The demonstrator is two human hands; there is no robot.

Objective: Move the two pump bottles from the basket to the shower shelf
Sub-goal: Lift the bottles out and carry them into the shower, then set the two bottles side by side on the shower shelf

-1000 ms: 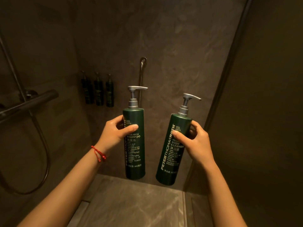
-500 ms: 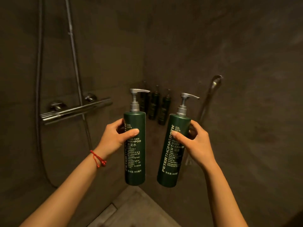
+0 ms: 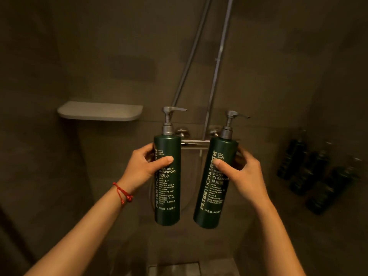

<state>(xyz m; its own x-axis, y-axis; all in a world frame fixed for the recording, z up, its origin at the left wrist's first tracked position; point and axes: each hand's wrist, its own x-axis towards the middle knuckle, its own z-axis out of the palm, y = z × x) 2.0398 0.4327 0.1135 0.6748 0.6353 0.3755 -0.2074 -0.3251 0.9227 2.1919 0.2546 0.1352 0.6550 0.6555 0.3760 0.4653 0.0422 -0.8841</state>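
I hold two dark green pump bottles upright in front of me inside a dim shower. My left hand (image 3: 146, 168) grips the shampoo bottle (image 3: 167, 188) around its upper body. My right hand (image 3: 242, 174) grips the body cleanser bottle (image 3: 214, 194), which leans slightly to the right. A pale grey shower shelf (image 3: 99, 111) juts from the wall up and to the left of the shampoo bottle, with nothing on it. No basket is in view.
A chrome mixer bar (image 3: 192, 141) and two riser pipes (image 3: 217, 66) run up the wall behind the bottles. Three small dark bottles (image 3: 314, 172) hang on the right wall. A floor drain (image 3: 175, 268) lies below.
The view has swung left across the shower: the wall bottles slid to the right, and the grey shelf came into view. Both hands keep the same hold on the bottles.
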